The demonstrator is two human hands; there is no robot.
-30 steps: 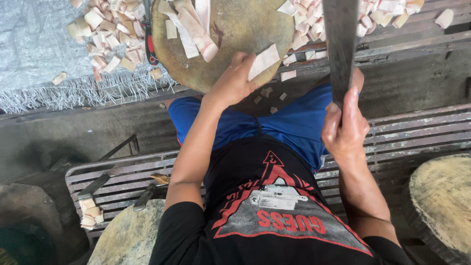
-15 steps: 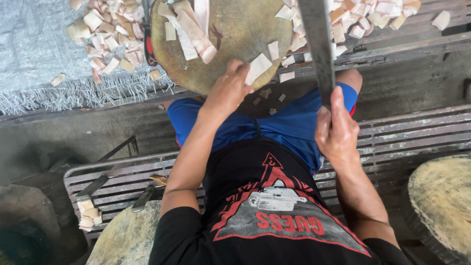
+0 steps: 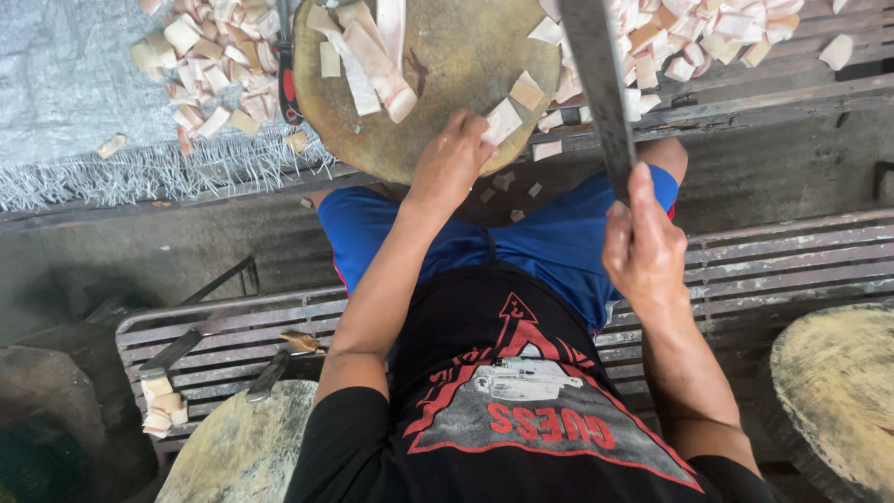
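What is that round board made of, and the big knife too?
The round board looks like wood, a thick slice of trunk: brownish, matt, scuffed and stained on top. The big knife in the right hand looks like metal: a long, flat, dull grey blade, not shiny. Its handle is hidden inside the fist.

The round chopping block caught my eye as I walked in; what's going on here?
A seated person holds a long cleaver raised in the right hand. The left hand steadies a pale piece at the near edge of the round wooden block. Long strips lie on it, and cut chunks are piled either side.
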